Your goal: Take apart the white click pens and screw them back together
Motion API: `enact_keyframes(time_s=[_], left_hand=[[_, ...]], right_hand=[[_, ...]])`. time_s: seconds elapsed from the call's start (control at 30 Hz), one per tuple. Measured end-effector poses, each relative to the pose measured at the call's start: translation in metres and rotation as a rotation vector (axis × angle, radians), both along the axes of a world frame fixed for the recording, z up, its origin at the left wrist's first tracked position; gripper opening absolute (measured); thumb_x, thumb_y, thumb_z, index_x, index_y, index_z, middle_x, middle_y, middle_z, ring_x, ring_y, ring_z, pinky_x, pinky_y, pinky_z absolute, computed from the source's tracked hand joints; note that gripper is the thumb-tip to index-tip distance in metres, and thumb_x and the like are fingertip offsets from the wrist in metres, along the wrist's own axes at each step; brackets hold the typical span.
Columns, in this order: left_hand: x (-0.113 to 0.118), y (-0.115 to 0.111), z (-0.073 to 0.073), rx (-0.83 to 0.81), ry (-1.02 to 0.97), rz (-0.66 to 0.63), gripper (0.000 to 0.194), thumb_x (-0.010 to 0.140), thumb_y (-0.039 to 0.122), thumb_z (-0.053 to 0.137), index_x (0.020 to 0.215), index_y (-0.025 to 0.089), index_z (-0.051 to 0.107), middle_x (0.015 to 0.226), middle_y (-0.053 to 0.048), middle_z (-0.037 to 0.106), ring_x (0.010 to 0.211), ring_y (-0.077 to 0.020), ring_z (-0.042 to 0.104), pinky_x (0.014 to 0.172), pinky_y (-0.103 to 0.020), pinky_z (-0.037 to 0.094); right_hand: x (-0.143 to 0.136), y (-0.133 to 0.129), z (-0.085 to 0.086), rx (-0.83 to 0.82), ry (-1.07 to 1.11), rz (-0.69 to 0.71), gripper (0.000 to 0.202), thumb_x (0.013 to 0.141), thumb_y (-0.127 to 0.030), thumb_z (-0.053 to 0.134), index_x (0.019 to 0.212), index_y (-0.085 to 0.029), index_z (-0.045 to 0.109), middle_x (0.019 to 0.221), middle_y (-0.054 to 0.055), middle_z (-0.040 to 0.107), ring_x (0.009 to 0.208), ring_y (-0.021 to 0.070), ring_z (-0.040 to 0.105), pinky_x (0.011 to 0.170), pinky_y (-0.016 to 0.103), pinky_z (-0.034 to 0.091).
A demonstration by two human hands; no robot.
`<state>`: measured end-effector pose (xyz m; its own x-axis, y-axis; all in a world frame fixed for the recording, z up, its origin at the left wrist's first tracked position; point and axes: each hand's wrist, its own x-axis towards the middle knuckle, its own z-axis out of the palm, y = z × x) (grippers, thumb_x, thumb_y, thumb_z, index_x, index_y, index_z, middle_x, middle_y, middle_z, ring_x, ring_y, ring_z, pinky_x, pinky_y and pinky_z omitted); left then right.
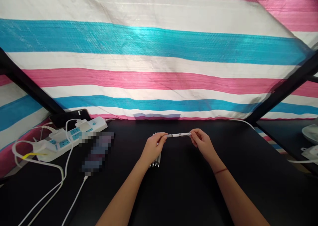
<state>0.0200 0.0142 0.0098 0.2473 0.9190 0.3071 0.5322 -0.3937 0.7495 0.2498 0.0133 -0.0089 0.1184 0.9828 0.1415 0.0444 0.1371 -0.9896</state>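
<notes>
A white pen (176, 135) with dark bands and a clip is held level above the black table. My left hand (154, 148) pinches its left end between thumb and fingers. At the clip end, on the right, my right hand (202, 142) is closed on the same pen. Several more pens (158, 161) lie side by side on the table under my left hand, their silver tips pointing toward me. The upper parts of those pens are mostly hidden by the hand.
Left on the black table (188, 193) lies a white power strip (81, 135) with chargers and cables plugged in. A pixelated phone (99, 151) on a white cable (74, 203) is beside it. Behind stands a striped plastic sheet (159, 64) between black frame bars (278, 90).
</notes>
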Motion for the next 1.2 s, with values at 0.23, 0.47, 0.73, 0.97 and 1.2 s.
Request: enact_keyframes(time_s=[0.23,0.47,0.73,0.97,1.2], left_hand=[[-0.0001,0.0002,-0.0012,0.004,-0.007,-0.022,0.03,0.091,0.034,0.042,0.105,0.021,0.065,0.082,-0.003,0.068,0.074,-0.0162,0.062,0.07,-0.027,0.047],[-0.0029,0.003,-0.0051,0.022,-0.054,0.02,0.029,0.091,0.034,0.043,0.105,0.02,0.065,0.089,-0.003,0.068,0.075,-0.0155,0.061,0.072,-0.027,0.048],[-0.0006,0.0015,-0.004,0.012,-0.035,0.009,0.029,0.091,0.034,0.043,0.106,0.02,0.064,0.086,-0.003,0.068,0.075,-0.0155,0.062,0.071,-0.027,0.047],[-0.0006,0.0021,-0.0043,0.009,-0.006,0.014,0.03,0.091,0.035,0.043,0.105,0.02,0.065,0.086,-0.003,0.069,0.073,-0.0159,0.061,0.071,-0.028,0.048],[0.0,0.0009,-0.0039,0.023,-0.014,0.0,0.028,0.091,0.033,0.044,0.105,0.021,0.065,0.09,-0.003,0.068,0.075,-0.0154,0.06,0.071,-0.027,0.047]], right_hand=[[0.0008,0.0003,0.0007,-0.092,-0.09,-0.057,0.047,0.08,-0.059,0.054,0.056,-0.019,0.048,0.048,-0.003,0.043,0.041,0.0082,0.035,0.036,0.021,0.024],[0.0043,-0.0007,0.0007,-0.001,-0.126,0.047,0.038,0.082,-0.054,0.056,0.068,-0.018,0.056,0.052,-0.002,0.049,0.042,0.009,0.039,0.039,0.022,0.029],[0.0018,0.0011,-0.0025,-0.091,-0.075,-0.011,0.041,0.081,-0.056,0.053,0.066,-0.018,0.055,0.052,-0.002,0.049,0.039,0.0084,0.04,0.033,0.02,0.025],[0.0026,0.0004,0.0008,-0.08,-0.023,-0.031,0.037,0.078,-0.05,0.059,0.062,-0.018,0.052,0.049,-0.003,0.047,0.039,0.008,0.039,0.034,0.019,0.028],[0.003,0.0008,-0.0024,-0.13,-0.023,0.053,0.04,0.08,-0.054,0.057,0.062,-0.018,0.048,0.051,-0.005,0.043,0.039,0.0064,0.036,0.033,0.018,0.024]])
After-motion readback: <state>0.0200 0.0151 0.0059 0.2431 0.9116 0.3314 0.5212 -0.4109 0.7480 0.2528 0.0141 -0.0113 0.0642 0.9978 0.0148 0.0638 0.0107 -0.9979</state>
